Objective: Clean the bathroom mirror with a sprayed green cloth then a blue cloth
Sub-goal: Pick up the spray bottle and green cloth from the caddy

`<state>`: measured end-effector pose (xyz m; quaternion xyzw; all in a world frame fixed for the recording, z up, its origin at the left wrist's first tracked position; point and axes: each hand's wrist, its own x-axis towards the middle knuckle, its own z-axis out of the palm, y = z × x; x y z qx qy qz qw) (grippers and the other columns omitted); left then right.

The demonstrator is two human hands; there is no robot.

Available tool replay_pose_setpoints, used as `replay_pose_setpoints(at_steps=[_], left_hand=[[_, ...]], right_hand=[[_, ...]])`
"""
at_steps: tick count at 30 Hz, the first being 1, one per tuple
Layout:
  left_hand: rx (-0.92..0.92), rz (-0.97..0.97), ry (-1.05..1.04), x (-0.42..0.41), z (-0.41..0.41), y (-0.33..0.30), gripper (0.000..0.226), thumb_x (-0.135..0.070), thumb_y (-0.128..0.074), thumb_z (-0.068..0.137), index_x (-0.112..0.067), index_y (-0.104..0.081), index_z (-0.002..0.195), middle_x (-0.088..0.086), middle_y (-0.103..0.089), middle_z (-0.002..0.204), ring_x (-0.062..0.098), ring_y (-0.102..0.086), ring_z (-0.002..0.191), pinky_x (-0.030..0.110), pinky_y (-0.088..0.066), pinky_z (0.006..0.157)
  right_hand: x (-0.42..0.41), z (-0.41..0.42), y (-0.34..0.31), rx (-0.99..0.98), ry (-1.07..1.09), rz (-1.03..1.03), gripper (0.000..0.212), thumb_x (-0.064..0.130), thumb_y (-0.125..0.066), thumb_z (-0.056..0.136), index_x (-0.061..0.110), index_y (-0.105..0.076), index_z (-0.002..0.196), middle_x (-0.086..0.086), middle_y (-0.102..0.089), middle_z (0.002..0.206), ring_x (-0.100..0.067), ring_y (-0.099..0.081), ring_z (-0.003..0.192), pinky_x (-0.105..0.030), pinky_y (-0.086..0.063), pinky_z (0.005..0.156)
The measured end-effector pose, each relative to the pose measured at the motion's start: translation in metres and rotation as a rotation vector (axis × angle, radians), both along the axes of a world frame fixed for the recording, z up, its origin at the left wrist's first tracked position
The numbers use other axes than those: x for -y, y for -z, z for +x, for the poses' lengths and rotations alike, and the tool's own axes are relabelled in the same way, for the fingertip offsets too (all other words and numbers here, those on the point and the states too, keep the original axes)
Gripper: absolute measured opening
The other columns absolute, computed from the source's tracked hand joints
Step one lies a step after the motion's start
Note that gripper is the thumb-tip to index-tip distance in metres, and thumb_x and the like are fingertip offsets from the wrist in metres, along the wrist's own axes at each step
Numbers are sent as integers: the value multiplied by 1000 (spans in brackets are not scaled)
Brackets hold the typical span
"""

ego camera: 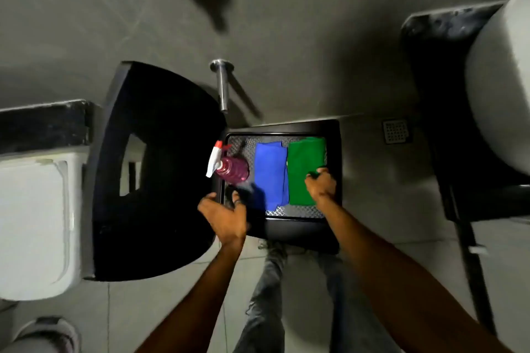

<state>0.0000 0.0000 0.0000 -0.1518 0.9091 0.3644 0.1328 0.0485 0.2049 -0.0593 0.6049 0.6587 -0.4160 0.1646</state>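
Note:
A black tray (pixel 334 152) on a low stand holds three things side by side. At its left stands a purple spray bottle (pixel 233 169) with a white and red trigger head. A folded blue cloth (pixel 271 172) lies in the middle, and a folded green cloth (pixel 304 169) lies on the right. My right hand (pixel 320 184) rests on the green cloth's near right part with fingers curled into the fabric. My left hand (pixel 225 213) hovers open over the tray's near left corner, below the bottle, holding nothing. The mirror is not in view.
A black toilet seat (pixel 160 169) on a white toilet (pixel 34 223) sits left of the tray. A chrome pipe (pixel 222 86) sticks out of the grey wall above. A floor drain (pixel 397 131) and a white basin (pixel 499 86) on a black counter lie to the right.

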Motion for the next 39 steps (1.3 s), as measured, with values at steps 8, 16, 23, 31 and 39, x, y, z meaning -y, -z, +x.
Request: replay_pose_setpoints(at_steps=[8,16,23,31,39], left_hand=[[9,375,22,10,-72,62,73,-20,-82,81,-10,-44,142,15,-62,139,20,-65,124,27,-52,106],[-210,448,545,-3,-139,82,64,1,-53,76,-22,-59,136,15,-64,131,26,-72,110,59,-56,98],[-221,434,469,-36,-128,-12,65,-21,-51,73,-57,-60,126,-30,-73,98,-2,-70,88,36,-59,93],[-278,780,757,-100,-117,-251,47,-10,-70,87,-28,-64,130,-19,-73,90,-8,-64,80,18,-53,79],[-526,909,961,-161,-145,-472,40,-29,-59,101,-18,-60,139,3,-76,96,19,-69,54,25,-58,59]], right_hand=[[14,-14,69,23,132,265,59,29,-72,81,7,-50,131,-21,-60,130,-40,-58,119,-46,-49,94],[-25,-19,65,-412,349,-317,31,-4,-60,79,-2,-63,110,-8,-71,76,-21,-64,63,-28,-56,52],[-45,-23,-67,-823,588,-650,46,-7,-57,82,-1,-59,127,-14,-72,108,-32,-69,96,-46,-60,84],[-78,-55,-319,-1265,368,-861,52,47,-48,90,13,-67,124,-12,-70,126,-30,-67,116,-53,-51,100],[-137,-72,-556,-1583,83,-607,62,54,-36,99,11,-55,139,-14,-57,143,-33,-55,132,-54,-43,108]])
